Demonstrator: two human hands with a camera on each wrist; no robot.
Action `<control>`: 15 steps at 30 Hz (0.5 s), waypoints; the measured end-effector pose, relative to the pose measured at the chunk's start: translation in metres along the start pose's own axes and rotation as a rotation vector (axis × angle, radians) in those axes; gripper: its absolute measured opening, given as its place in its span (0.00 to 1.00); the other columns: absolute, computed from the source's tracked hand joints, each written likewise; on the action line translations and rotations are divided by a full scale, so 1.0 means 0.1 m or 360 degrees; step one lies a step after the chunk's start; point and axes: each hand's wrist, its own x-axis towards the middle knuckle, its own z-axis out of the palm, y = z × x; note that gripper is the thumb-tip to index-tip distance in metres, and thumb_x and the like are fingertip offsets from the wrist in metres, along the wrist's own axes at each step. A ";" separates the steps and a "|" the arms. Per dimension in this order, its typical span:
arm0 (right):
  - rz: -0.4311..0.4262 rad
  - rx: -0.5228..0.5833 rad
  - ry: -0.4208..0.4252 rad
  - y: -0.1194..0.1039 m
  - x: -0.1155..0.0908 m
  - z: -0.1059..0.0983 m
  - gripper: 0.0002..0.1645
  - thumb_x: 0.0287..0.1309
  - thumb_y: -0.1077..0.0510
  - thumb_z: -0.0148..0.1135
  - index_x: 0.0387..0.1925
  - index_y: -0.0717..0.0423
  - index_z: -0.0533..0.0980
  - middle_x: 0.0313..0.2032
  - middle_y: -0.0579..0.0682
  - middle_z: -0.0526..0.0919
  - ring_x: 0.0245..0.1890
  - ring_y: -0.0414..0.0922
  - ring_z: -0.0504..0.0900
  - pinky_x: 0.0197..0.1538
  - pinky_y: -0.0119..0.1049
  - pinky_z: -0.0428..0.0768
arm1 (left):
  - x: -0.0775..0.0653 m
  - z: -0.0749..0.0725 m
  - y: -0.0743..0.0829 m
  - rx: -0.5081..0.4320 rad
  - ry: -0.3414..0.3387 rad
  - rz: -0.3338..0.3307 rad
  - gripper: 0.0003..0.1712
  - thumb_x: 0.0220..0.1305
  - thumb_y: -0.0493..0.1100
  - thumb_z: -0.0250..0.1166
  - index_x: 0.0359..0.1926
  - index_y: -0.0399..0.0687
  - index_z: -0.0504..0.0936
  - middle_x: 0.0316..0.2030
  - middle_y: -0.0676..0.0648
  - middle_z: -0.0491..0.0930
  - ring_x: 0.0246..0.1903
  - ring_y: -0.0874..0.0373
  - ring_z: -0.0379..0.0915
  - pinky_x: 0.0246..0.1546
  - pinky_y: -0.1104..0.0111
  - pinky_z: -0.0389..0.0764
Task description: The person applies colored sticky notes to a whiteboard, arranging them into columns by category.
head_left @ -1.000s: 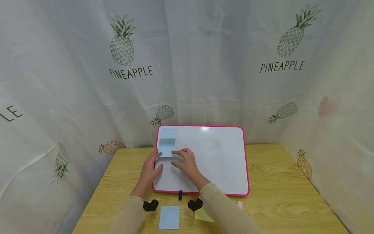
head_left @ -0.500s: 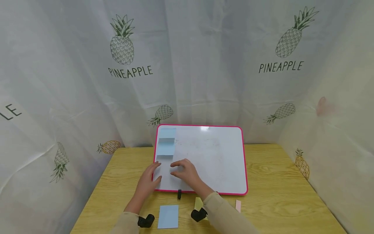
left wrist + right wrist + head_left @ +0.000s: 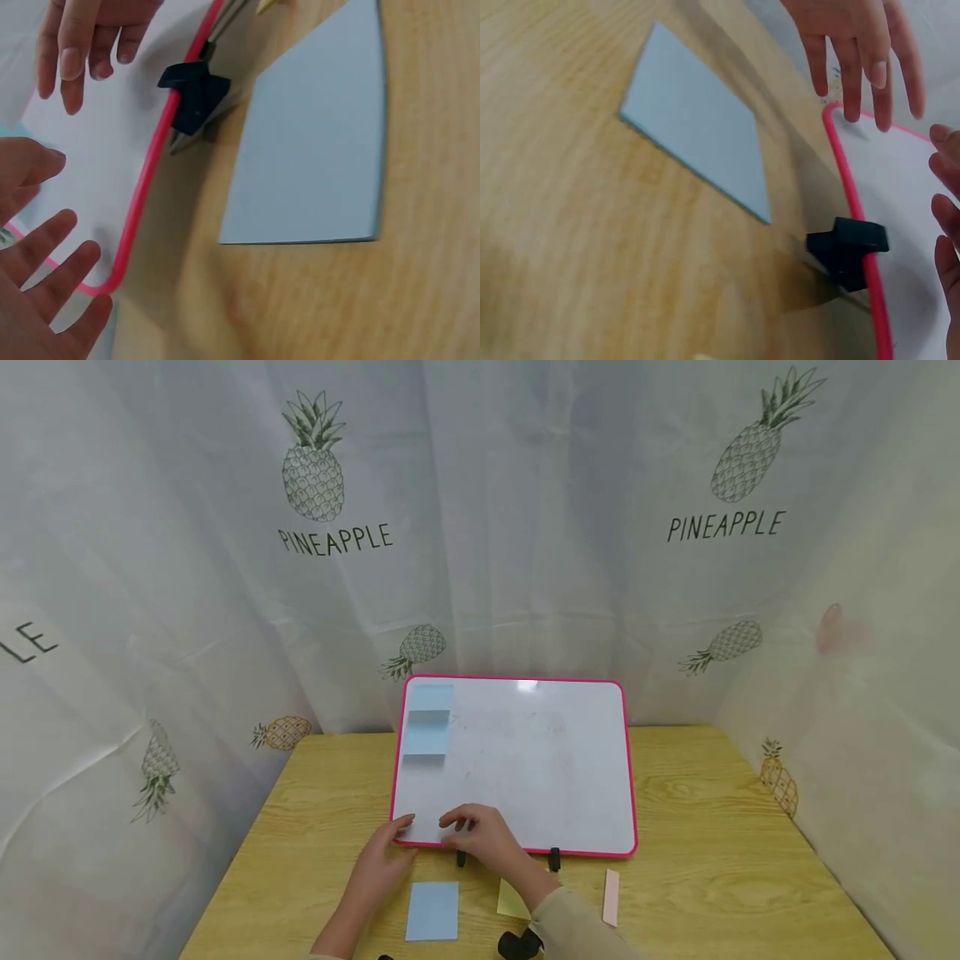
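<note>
Two light blue sticky notes, an upper one and a lower one, are on the whiteboard along its left side. The lower edges of both stand out a little from the surface. My left hand is by the board's lower left corner, fingers spread and holding nothing. To its right, my right hand hovers over the lower edge with loosely bent fingers and nothing in them. On the table just below the hands lies a pad of blue sticky notes, its thickness visible in the right wrist view.
The pink-rimmed whiteboard leans back on the wooden table, with black clips at its bottom edge. A yellow sticky pad is partly behind the right forearm. A narrow pink pad lies further right. Pineapple-print curtains surround the table.
Both hands have come away from the lower blue sticky note and moved down toward the board's bottom edge. That note stays on the board. The yellow and pink pads are more exposed.
</note>
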 end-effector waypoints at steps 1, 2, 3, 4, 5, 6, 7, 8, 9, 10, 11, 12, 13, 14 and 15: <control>0.0002 0.0011 -0.0003 0.02 -0.03 0.01 0.12 0.55 0.58 0.71 0.43 0.52 0.85 0.38 0.42 0.85 0.35 0.38 0.76 0.38 0.34 0.77 | -0.03 0.01 0.00 -0.0017 -0.0002 -0.0014 0.28 0.59 0.36 0.69 0.62 0.48 0.76 0.56 0.45 0.76 0.54 0.47 0.71 0.57 0.47 0.69; 0.0004 0.0020 -0.0010 0.04 -0.06 0.02 0.12 0.55 0.58 0.71 0.43 0.52 0.85 0.38 0.42 0.85 0.34 0.38 0.76 0.36 0.33 0.77 | -0.06 0.03 -0.01 -0.0044 -0.0009 -0.0037 0.28 0.60 0.36 0.68 0.62 0.49 0.76 0.55 0.46 0.76 0.54 0.47 0.71 0.57 0.47 0.69; 0.0000 0.0034 -0.0014 0.07 -0.09 0.03 0.12 0.55 0.58 0.71 0.43 0.52 0.84 0.37 0.41 0.84 0.33 0.37 0.76 0.35 0.32 0.77 | -0.09 0.04 -0.01 -0.0064 -0.0012 -0.0046 0.28 0.59 0.36 0.68 0.61 0.49 0.76 0.55 0.47 0.77 0.54 0.47 0.71 0.56 0.47 0.70; -0.0006 0.0054 -0.0021 0.09 -0.12 0.04 0.12 0.55 0.59 0.72 0.43 0.53 0.84 0.36 0.42 0.84 0.32 0.37 0.76 0.35 0.32 0.77 | -0.12 0.05 -0.02 -0.0072 -0.0013 -0.0040 0.27 0.59 0.36 0.69 0.61 0.49 0.76 0.54 0.47 0.77 0.53 0.48 0.72 0.56 0.48 0.70; -0.0013 0.0079 -0.0028 0.11 -0.14 0.05 0.12 0.55 0.59 0.72 0.43 0.53 0.84 0.36 0.42 0.84 0.32 0.37 0.76 0.35 0.32 0.78 | -0.15 0.06 -0.03 -0.0077 -0.0017 -0.0030 0.27 0.59 0.35 0.69 0.61 0.48 0.76 0.54 0.47 0.77 0.52 0.48 0.72 0.55 0.48 0.70; -0.0025 0.0099 -0.0034 0.13 -0.16 0.06 0.12 0.54 0.59 0.72 0.43 0.53 0.84 0.36 0.42 0.84 0.32 0.38 0.77 0.35 0.32 0.78 | -0.17 0.07 -0.04 -0.0078 -0.0020 -0.0009 0.27 0.59 0.35 0.69 0.60 0.47 0.76 0.53 0.48 0.78 0.51 0.49 0.72 0.54 0.49 0.71; -0.0030 0.0127 -0.0044 0.15 -0.19 0.07 0.13 0.54 0.59 0.72 0.43 0.53 0.84 0.36 0.42 0.84 0.32 0.38 0.77 0.35 0.32 0.79 | -0.20 0.09 -0.04 -0.0082 -0.0023 -0.0001 0.27 0.59 0.35 0.69 0.60 0.47 0.76 0.52 0.48 0.78 0.50 0.50 0.73 0.54 0.49 0.71; -0.0032 0.0159 -0.0050 0.17 -0.21 0.09 0.13 0.54 0.59 0.72 0.43 0.53 0.84 0.36 0.42 0.84 0.33 0.38 0.78 0.36 0.32 0.79 | -0.22 0.09 -0.05 -0.0084 -0.0035 0.0006 0.27 0.58 0.36 0.69 0.60 0.47 0.76 0.52 0.49 0.78 0.49 0.51 0.73 0.53 0.50 0.72; -0.0039 0.0187 -0.0050 0.19 -0.23 0.10 0.13 0.53 0.59 0.73 0.43 0.53 0.84 0.37 0.43 0.84 0.34 0.38 0.78 0.37 0.32 0.79 | -0.24 0.10 -0.05 -0.0087 -0.0045 0.0011 0.27 0.58 0.36 0.70 0.59 0.47 0.76 0.51 0.49 0.78 0.49 0.51 0.73 0.53 0.51 0.72; -0.0044 0.0212 -0.0052 0.21 -0.26 0.12 0.13 0.53 0.59 0.73 0.43 0.53 0.84 0.37 0.44 0.84 0.34 0.38 0.79 0.37 0.32 0.80 | -0.27 0.11 -0.06 -0.0097 -0.0058 0.0009 0.26 0.58 0.37 0.70 0.59 0.48 0.77 0.51 0.49 0.78 0.49 0.52 0.73 0.52 0.51 0.73; -0.0049 0.0227 -0.0052 0.22 -0.28 0.14 0.13 0.53 0.59 0.73 0.43 0.53 0.84 0.37 0.44 0.85 0.34 0.39 0.79 0.37 0.32 0.80 | -0.29 0.12 -0.07 -0.0108 -0.0075 0.0005 0.26 0.58 0.37 0.70 0.58 0.48 0.77 0.51 0.49 0.78 0.49 0.51 0.73 0.52 0.52 0.73; -0.0056 0.0241 -0.0053 0.24 -0.31 0.15 0.13 0.53 0.60 0.73 0.42 0.54 0.84 0.37 0.45 0.85 0.34 0.38 0.79 0.37 0.32 0.80 | -0.32 0.13 -0.08 -0.0118 -0.0095 0.0004 0.25 0.59 0.38 0.70 0.58 0.48 0.77 0.51 0.49 0.78 0.49 0.51 0.73 0.51 0.52 0.73; -0.0058 0.0249 -0.0053 0.25 -0.34 0.17 0.13 0.53 0.60 0.73 0.42 0.54 0.84 0.37 0.45 0.85 0.33 0.38 0.79 0.36 0.31 0.80 | -0.34 0.13 -0.08 -0.0128 -0.0114 -0.0013 0.24 0.59 0.39 0.70 0.57 0.48 0.78 0.50 0.49 0.78 0.49 0.51 0.73 0.51 0.52 0.73; -0.0059 0.0255 -0.0050 0.27 -0.37 0.19 0.13 0.53 0.60 0.73 0.42 0.54 0.84 0.37 0.46 0.85 0.32 0.38 0.78 0.35 0.31 0.79 | -0.37 0.14 -0.09 -0.0127 -0.0138 -0.0018 0.23 0.59 0.40 0.70 0.56 0.48 0.78 0.50 0.49 0.79 0.48 0.51 0.73 0.50 0.53 0.73; -0.0055 0.0263 -0.0050 0.28 -0.40 0.21 0.13 0.52 0.61 0.73 0.42 0.55 0.84 0.37 0.46 0.85 0.31 0.38 0.78 0.34 0.31 0.79 | -0.40 0.14 -0.09 -0.0128 -0.0162 -0.0025 0.22 0.58 0.40 0.71 0.55 0.47 0.79 0.50 0.50 0.79 0.48 0.51 0.73 0.50 0.54 0.73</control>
